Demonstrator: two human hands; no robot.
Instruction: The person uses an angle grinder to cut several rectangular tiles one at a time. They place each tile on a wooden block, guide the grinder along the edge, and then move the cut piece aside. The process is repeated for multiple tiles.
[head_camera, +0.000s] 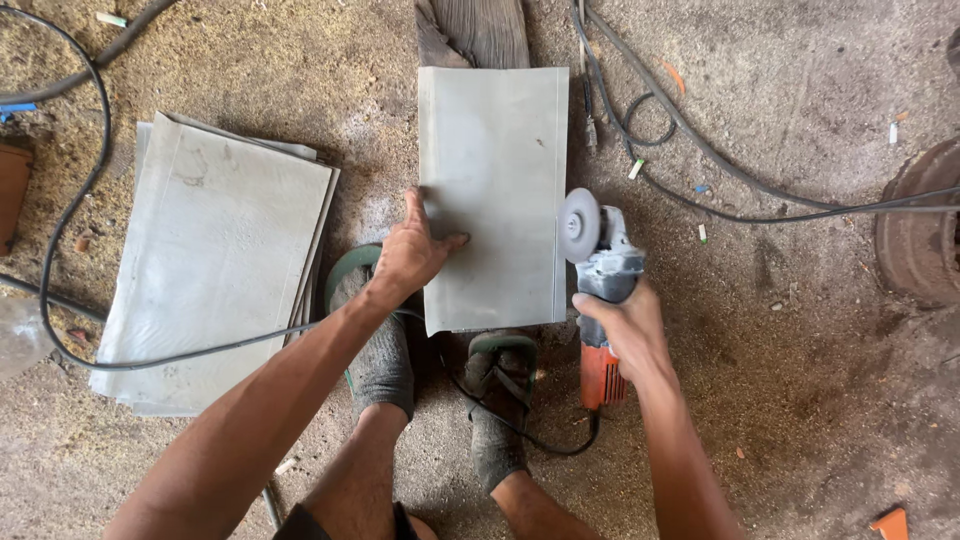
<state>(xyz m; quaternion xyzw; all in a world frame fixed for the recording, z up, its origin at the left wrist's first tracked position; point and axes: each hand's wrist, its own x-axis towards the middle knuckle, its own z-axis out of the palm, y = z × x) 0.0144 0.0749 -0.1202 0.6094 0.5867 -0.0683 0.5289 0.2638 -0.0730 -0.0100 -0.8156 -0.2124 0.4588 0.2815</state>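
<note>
A grey metal sheet with folded long edges lies on the dusty floor in front of my feet. My left hand presses flat on its near left part. My right hand grips an angle grinder with a grey head and orange body. Its round disc stands against the sheet's right edge. My right foot in a green sandal holds down the sheet's near edge.
A stack of similar grey sheets lies to the left, with a black cable looping across it. More cables run at the upper right. A wooden plank lies beyond the sheet. A rusty round part sits at the right edge.
</note>
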